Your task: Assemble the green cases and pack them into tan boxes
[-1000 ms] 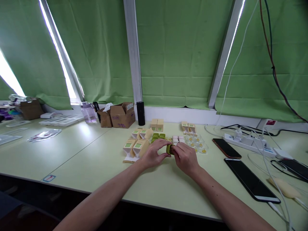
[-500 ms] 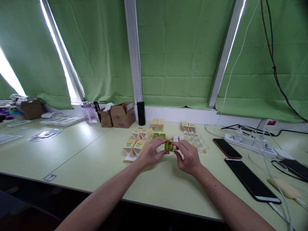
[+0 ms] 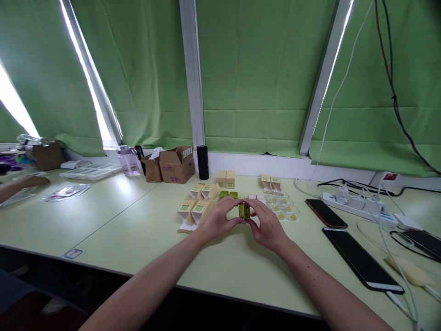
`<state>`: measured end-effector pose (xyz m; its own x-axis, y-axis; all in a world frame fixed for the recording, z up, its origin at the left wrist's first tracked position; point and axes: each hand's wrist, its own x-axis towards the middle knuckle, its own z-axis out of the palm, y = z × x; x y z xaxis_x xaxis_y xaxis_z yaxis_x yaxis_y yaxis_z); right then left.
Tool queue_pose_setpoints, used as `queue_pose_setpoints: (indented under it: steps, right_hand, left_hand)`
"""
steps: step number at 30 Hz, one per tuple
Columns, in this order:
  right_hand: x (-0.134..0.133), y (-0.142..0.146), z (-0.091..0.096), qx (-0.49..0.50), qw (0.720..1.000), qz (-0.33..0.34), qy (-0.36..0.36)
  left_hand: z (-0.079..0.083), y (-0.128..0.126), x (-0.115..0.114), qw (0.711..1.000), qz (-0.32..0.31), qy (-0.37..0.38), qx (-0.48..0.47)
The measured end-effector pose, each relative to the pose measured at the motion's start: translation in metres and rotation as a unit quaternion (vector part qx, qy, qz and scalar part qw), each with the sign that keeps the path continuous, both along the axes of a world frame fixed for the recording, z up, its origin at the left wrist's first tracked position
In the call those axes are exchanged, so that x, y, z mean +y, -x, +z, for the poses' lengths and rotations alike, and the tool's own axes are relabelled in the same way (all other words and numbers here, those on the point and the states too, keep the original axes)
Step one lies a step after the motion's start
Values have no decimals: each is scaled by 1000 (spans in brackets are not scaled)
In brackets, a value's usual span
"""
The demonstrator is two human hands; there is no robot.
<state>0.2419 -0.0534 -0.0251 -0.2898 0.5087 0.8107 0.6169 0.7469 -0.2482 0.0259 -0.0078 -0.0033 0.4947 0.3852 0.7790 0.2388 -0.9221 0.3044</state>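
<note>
Between my two hands, just above the table, is a small olive-green square container (image 3: pixel 244 211), its hollow side facing me. My left hand (image 3: pixel 220 218) pinches it from the left with thumb and fingers. From the right, my right hand (image 3: pixel 267 224) grips its edges with thumb and fingertips. Behind my hands lie more green containers (image 3: pixel 228 194) and small pale pink pieces (image 3: pixel 255 197), partly hidden. Opened cardboard boxes with green labels (image 3: pixel 199 208) stand left of my left hand. Clear plastic domes with yellow centres (image 3: pixel 283 207) lie beyond my right hand.
Two closed small boxes (image 3: pixel 226 179) and two open ones (image 3: pixel 271 184) stand farther back. Phones (image 3: pixel 361 259), a power strip (image 3: pixel 358 208) and cables are at right. A black cylinder (image 3: pixel 202 162), cartons (image 3: pixel 176 165) and a purple bottle (image 3: pixel 127 161) line the back. Another person's hand (image 3: pixel 34 181) reaches in at far left.
My right hand's fingers have moved up and left, meeting my left fingertips over the green container, which has turned slightly. Another person's hand has appeared at the far left.
</note>
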Motion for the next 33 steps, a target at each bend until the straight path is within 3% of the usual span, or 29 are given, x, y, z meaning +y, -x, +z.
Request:
queue_pose_setpoints:
  steps: [11,19,33]
  right_hand:
    - [-3,3,6,139,989,40,26]
    - [1,4,1,136,989,46,32]
    - [4,4,-5,120,991,45,26]
  left_hand:
    - [7,-2,-9,990,70,115,-35]
    - [7,-11,-14,982,61,176,-42]
    - [4,-14,-9,974,33,218,-59]
